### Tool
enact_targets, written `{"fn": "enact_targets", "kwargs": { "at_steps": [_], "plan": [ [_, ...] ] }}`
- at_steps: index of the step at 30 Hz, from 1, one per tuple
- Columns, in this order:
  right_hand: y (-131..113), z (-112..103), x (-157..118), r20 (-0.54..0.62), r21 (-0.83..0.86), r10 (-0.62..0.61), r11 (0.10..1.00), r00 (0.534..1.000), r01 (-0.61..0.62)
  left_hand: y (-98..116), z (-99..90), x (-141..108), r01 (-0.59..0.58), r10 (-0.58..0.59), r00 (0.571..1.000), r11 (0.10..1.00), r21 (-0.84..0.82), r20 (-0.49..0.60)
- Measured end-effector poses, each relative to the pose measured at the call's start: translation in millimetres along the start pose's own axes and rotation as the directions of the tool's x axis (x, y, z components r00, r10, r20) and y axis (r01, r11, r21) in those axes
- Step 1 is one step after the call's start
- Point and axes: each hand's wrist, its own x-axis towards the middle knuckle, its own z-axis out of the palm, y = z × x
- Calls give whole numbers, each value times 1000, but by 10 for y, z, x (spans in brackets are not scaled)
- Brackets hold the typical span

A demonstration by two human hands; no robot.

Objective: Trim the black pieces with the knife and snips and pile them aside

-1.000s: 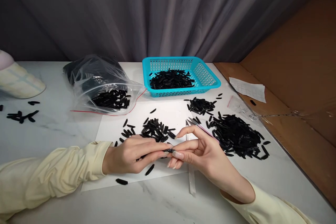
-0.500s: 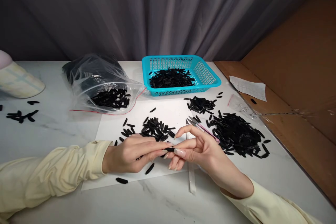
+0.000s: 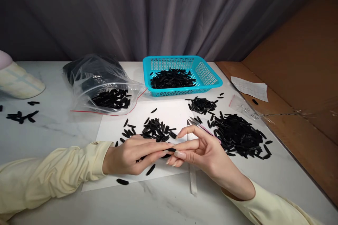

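Between the fingertips of both hands is a slim black piece, long and fuzzy-looking; its exact kind I cannot make out. My left hand is closed, pinching its left end. The thumb and fingers of my right hand close on the other end, with the index finger arched above. Just behind the hands lies a small heap of like black pieces on a white sheet of paper. Two more single pieces lie in front of my left hand. Scissors with a pink handle are partly hidden behind my right hand.
A blue basket with black pieces stands at the back. Left of it sits an open clear zip bag. A large black pile and a smaller one lie right. A pale tumbler is far left; a cardboard wall is at right.
My right fingers have shifted slightly, the lower ones curling in a little, and more of the black piece shows between the hands. Everything else looks the same.
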Motion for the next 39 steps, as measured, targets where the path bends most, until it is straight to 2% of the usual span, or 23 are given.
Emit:
{"fn": "enact_targets", "kwargs": {
  "at_steps": [11,28,34,39],
  "plan": [
    [-5,0,8,-3,34,-9,999,1000,9,5,6,0,17,-17,1000,999,-33,-5],
    [-17,10,33,-46,9,59,998,997,-59,-6,12,-4,29,-29,999,999,-26,-16],
    [10,3,19,-94,2,-3,1000,996,3,-31,7,2,125,-122,992,987,-102,31],
    [58,5,8,-97,-41,-40,999,994,36,-34,22,-16,59,-55,998,993,-107,32]
  ]
}}
